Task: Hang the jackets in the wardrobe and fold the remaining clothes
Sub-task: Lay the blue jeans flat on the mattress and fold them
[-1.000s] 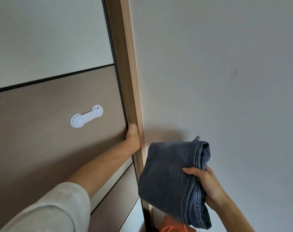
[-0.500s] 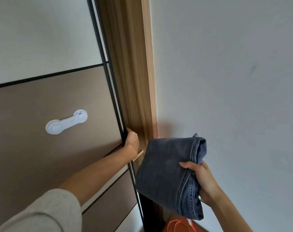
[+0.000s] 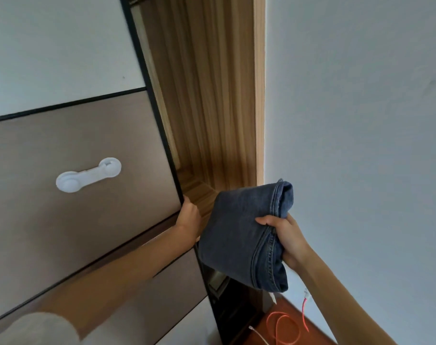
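at the far left, low in the view, you see your pale sleeve [image 3: 37, 329], and your bare forearm goes up from it across the sliding door [image 3: 62, 232]. this door has brown and white panels with thin black lines between them. a white plastic latch [image 3: 88, 178] is stuck on the brown panel. your left hand [image 3: 188, 216] grips the black right edge of the door, with the fingers hooked behind it. right of this edge the wardrobe [image 3: 207, 108] is open and shows its wooden inner wall. then come the folded jeans [image 3: 239, 235], held in the air in front of the opening, just beside your left wrist. your right hand [image 3: 288, 241] holds them at their right side, thumb on top, the other fingers under the bundle. behind it is a pale wall [image 3: 361, 120]. low down, an orange cable [image 3: 281, 314] lies in loops.
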